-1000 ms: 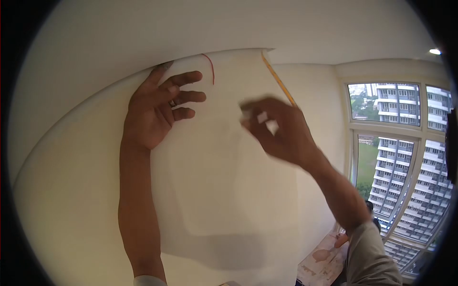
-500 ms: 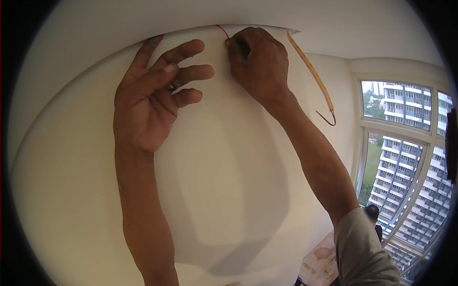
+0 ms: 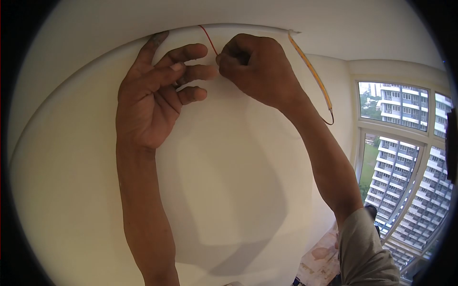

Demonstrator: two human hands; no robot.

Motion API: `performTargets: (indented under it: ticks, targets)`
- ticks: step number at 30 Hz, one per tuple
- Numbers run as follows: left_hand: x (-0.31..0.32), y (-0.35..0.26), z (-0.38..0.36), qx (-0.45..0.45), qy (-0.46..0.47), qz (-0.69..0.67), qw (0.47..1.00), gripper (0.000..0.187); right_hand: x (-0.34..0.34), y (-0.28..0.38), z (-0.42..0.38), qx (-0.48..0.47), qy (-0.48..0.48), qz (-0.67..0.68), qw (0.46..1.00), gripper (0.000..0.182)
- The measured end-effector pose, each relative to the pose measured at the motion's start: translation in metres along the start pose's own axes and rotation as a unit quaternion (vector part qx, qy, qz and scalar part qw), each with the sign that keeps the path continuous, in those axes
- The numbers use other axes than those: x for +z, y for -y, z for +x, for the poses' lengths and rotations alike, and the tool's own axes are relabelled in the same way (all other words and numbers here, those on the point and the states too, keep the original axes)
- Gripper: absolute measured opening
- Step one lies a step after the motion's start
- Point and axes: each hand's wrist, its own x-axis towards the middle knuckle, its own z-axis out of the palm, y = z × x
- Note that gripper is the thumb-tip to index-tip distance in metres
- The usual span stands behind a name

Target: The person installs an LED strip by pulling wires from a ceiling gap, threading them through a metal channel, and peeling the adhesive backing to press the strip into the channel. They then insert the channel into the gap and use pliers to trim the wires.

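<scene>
A thin red wire [image 3: 209,39] comes out of the gap where the ceiling edge meets the white wall. My right hand [image 3: 260,69] pinches the wire's lower end between thumb and fingertips. To the left, my left hand [image 3: 155,93] is raised with its palm partly toward me and its fingers spread, holding nothing. One of its fingers reaches up to the ceiling edge, and its other fingertips are close to the pinched wire. Right of my right hand hangs a yellow LED strip [image 3: 310,69] from the same gap, with a short dark wire [image 3: 329,121] curling from its lower end.
The white wall [image 3: 214,190] fills the middle, under a low curved ceiling [image 3: 238,12]. Tall windows [image 3: 393,162] stand on the right, with high-rise buildings outside. Below, a stained floor or board [image 3: 319,257] shows near my right sleeve [image 3: 367,248].
My right hand has moved down and slightly left with the red wire, and more of the wire shows below the gap. My left hand has shifted slightly right.
</scene>
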Motion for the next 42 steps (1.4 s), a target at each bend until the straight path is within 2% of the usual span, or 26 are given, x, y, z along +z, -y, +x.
performTargets:
  ticks: [3,5,9,11,12,14,18,20,21,23,26,30,36,38,42]
  targets:
    - [-0.002,0.002,0.001,0.006,-0.008,-0.027,1.0,0.066,-0.01,0.0,0.001,-0.013,0.029,0.03,0.999,0.024]
    - [-0.002,0.002,0.001,0.007,-0.011,-0.021,1.0,0.066,-0.015,0.002,0.002,0.032,0.053,0.062,0.996,0.024]
    - [0.001,0.002,0.001,0.011,-0.01,-0.025,1.0,0.063,-0.019,-0.012,0.005,0.014,0.025,0.09,0.996,0.024]
    - [0.001,0.004,0.001,0.019,-0.013,-0.05,0.998,0.059,-0.018,-0.021,0.009,0.033,-0.034,0.015,0.999,0.024]
    - [0.002,0.004,0.0,0.019,-0.013,-0.05,0.998,0.059,-0.013,-0.03,0.012,0.033,-0.034,0.015,0.999,0.024]
    - [0.002,0.003,-0.001,0.011,-0.006,-0.01,1.0,0.064,-0.003,-0.044,0.015,-0.101,-0.165,-0.075,0.978,0.021]
    - [0.001,0.003,-0.001,0.012,-0.003,-0.018,1.0,0.062,0.009,-0.05,0.015,-0.101,-0.184,-0.099,0.973,0.019]
    - [0.001,0.003,-0.002,0.014,-0.003,-0.017,1.0,0.06,0.016,-0.047,0.015,-0.141,-0.222,-0.147,0.954,0.022]
    - [0.001,0.003,-0.002,0.013,-0.004,-0.015,1.0,0.06,0.018,-0.045,0.016,-0.141,-0.222,-0.145,0.954,0.022]
    - [0.002,0.003,-0.001,0.021,-0.012,-0.062,0.998,0.051,0.019,-0.041,0.018,-0.125,-0.215,-0.247,0.937,0.021]
    - [0.002,0.006,0.0,0.022,-0.01,-0.073,0.997,0.052,0.022,-0.047,0.023,-0.162,-0.234,-0.291,0.913,0.019]
    - [0.003,0.005,-0.001,0.023,-0.017,-0.057,0.998,0.053,0.02,-0.044,0.023,-0.149,-0.208,-0.305,0.917,0.017]
    - [0.007,0.0,-0.003,0.007,-0.028,0.012,1.0,0.062,0.013,-0.045,0.027,-0.139,-0.204,-0.236,0.94,0.009]
    - [0.008,-0.001,-0.003,0.007,-0.038,0.023,0.999,0.066,0.011,-0.043,0.029,-0.084,-0.167,-0.185,0.965,0.013]
    - [0.006,-0.004,-0.003,0.007,-0.03,-0.017,0.999,0.06,0.007,-0.037,0.026,-0.063,-0.134,-0.135,0.98,0.015]
